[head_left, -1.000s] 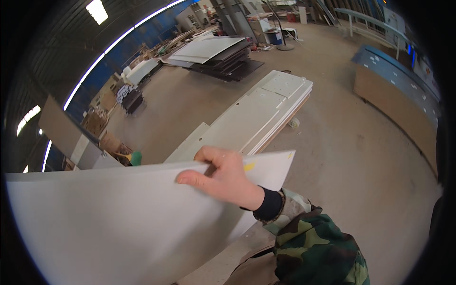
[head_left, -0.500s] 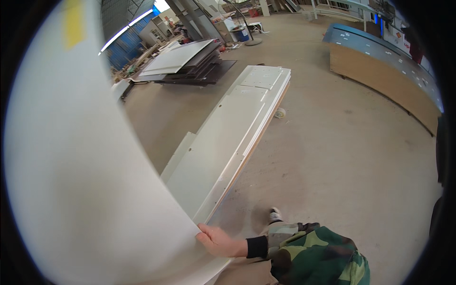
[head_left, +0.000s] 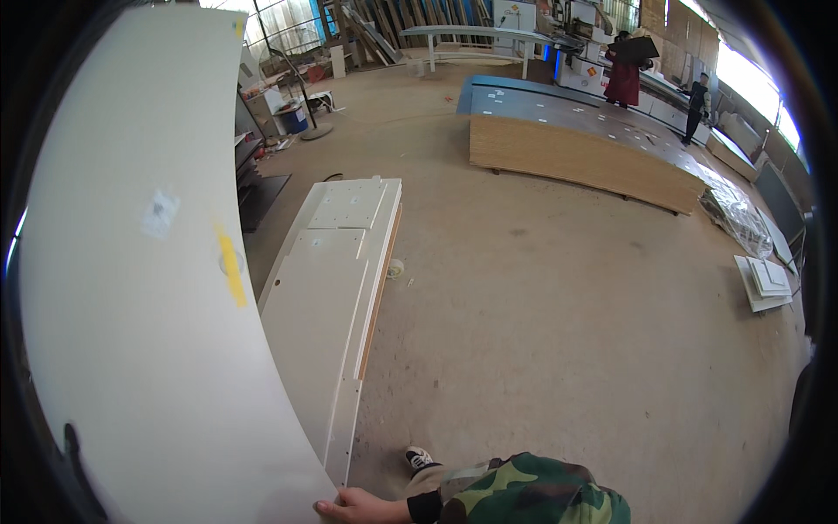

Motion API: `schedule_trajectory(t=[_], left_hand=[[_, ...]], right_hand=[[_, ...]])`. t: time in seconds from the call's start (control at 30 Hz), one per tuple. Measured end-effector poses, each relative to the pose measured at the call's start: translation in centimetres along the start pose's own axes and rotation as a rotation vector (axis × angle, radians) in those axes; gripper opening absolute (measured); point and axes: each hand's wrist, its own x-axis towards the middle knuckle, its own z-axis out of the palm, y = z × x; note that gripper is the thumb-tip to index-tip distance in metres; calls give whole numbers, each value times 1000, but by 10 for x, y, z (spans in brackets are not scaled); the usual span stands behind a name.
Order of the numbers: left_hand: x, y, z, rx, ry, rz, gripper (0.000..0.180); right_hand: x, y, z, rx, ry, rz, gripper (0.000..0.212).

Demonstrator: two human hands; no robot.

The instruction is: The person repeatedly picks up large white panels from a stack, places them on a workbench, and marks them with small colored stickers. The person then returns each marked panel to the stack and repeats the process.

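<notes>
A large white panel [head_left: 148, 349] stands tall along my left side, with a strip of yellow tape [head_left: 231, 266] and a patch of clear tape [head_left: 161, 211] on its face. My right hand [head_left: 367, 506] is closed on its lower right edge, the thumb on the near face and the other fingers partly hidden. The sleeve above that hand is camouflage with a black cuff. My left hand does not show. A dark narrow shape at the panel's lower left edge is too unclear to name. Just past the panel lies a stack of white boards [head_left: 314, 271].
A roll of tape [head_left: 395, 269] lies beside the stack. Farther off stands a long pile of boards with a blue-grey top [head_left: 559, 109]. Two people are near machinery at the back right, one carrying a dark board [head_left: 633, 51]. Small white boards [head_left: 764, 284] sit at the right.
The view has swung right, bringing the machinery and the two people into sight. The white panel now stands more upright in view, with my right hand still on its edge.
</notes>
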Motion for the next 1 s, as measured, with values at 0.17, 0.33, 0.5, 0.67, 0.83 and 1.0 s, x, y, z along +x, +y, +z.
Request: schedule_trajectory(t=[0.17,0.33,0.5,0.67,0.83,1.0], left_hand=[[105,-117,103,74,-116,-65,67],[137,-196,201,-77,-373,-12,53],[145,-254,267,-117,-435,123,29],[139,-327,321,-226,-563,101,21],[133,-386,380,-221,-681,-52,21],[115,-444,391,-342,-788,-164,27]], right_hand=[[81,49,-2,34,-120,381,74],[129,133,21,191,-38,543,76],[162,185,65,281,135,663,78],[186,247,112,384,293,769,79],[207,302,162,471,350,880,81],[210,333,210,456,385,950,84]])
